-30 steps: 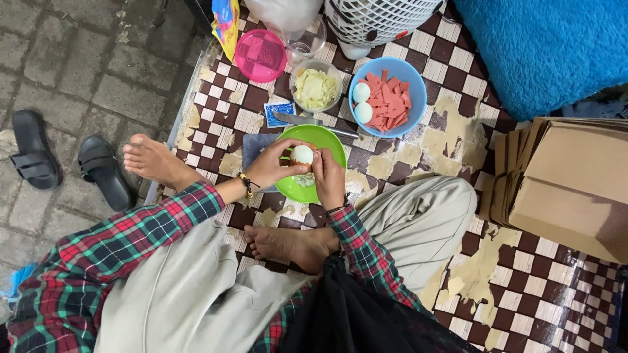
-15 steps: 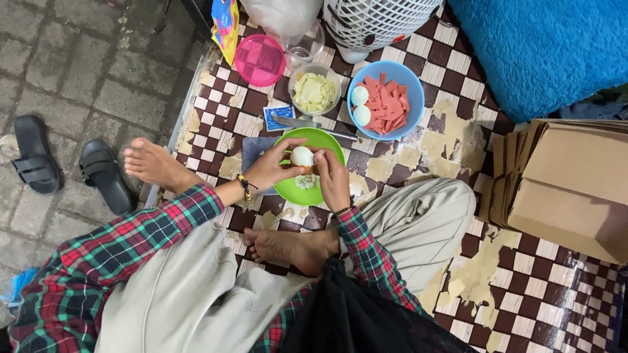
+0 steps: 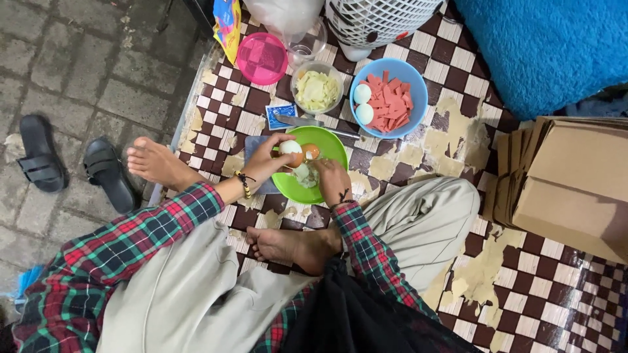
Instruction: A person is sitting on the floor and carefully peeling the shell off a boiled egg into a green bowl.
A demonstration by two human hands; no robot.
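My left hand [image 3: 267, 162], with a beaded bracelet on the wrist, holds a white boiled egg [image 3: 290, 148] over a green plate [image 3: 329, 145] on the checkered floor mat. A brownish-orange bit [image 3: 311, 151], maybe shell, sits right beside the egg. My right hand [image 3: 333, 180] rests at the plate's near right rim, fingers curled over a small pile of pale shell pieces [image 3: 305, 174]. I cannot tell whether it pinches a piece.
Behind the plate are a blue bowl [image 3: 410, 112] with two eggs and pink slices, a clear bowl of pale shreds [image 3: 317, 89], a pink lidded tub [image 3: 261, 57], a knife [image 3: 307, 122] and a blue packet [image 3: 280, 114]. Cardboard boxes [image 3: 569, 183] lie right, black sandals [image 3: 72, 167] left.
My right hand has come off the egg and dropped to the plate's near rim. The left hand still holds the egg, and a brownish bit now shows beside it.
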